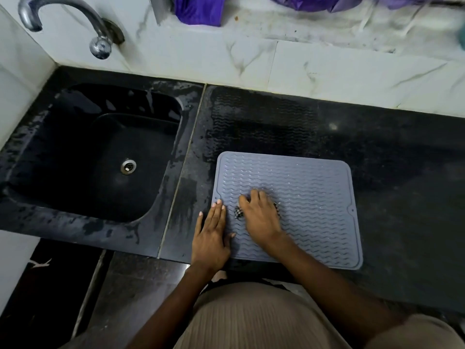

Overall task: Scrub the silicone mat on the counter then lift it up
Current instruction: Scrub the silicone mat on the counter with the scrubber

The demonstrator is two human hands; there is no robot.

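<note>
My right hand [260,217] is curled down over a small dark scrubber [239,212] and presses it on the silicone mat [309,197]. My left hand [210,235] lies flat and open, fingers straight, on the mat's left edge to hold it down.

The gray mat sits in the lower middle of the frame, on the black counter [390,147]. Both hands are on its left part, so most of the mat runs off to the right of them. Its long side goes left to right. My right hand is nearer the middle, so I think it should scrub toward the right next. The mat's near edge sits right at the counter's front edge, a good place to lift it later.

The black sink [100,152] is at the left, with the tap [75,18] in the upper left. A purple cloth [198,10] hangs at the top. Nothing blocks the mat.
</note>
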